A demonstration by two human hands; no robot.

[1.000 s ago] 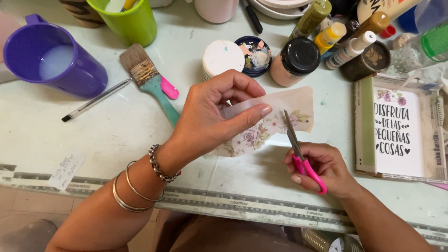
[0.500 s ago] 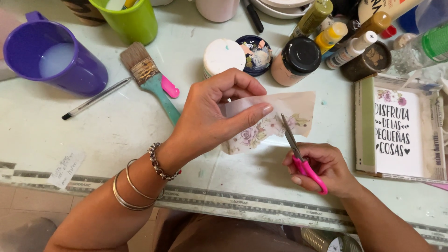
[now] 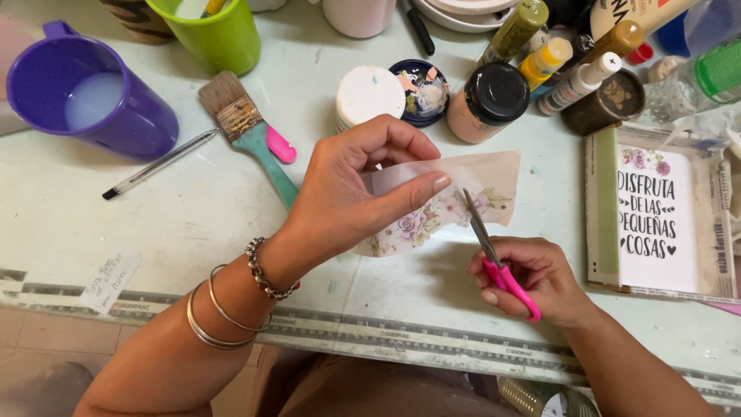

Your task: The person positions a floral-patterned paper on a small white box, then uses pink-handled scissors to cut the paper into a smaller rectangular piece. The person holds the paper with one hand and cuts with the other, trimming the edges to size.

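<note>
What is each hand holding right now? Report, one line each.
Left hand: closed, pinching the floral paper piece.
Right hand: closed around the pink-handled scissors.

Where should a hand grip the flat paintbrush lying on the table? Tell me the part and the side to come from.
Probably grip the paintbrush by its teal handle, just below the metal ferrule, coming from above. It lies flat with its bristles toward the purple jug and its handle end hidden under the left hand, so the mid-handle is the bare part. A pink object lies beside it; the fingers should stay clear of that.
</note>
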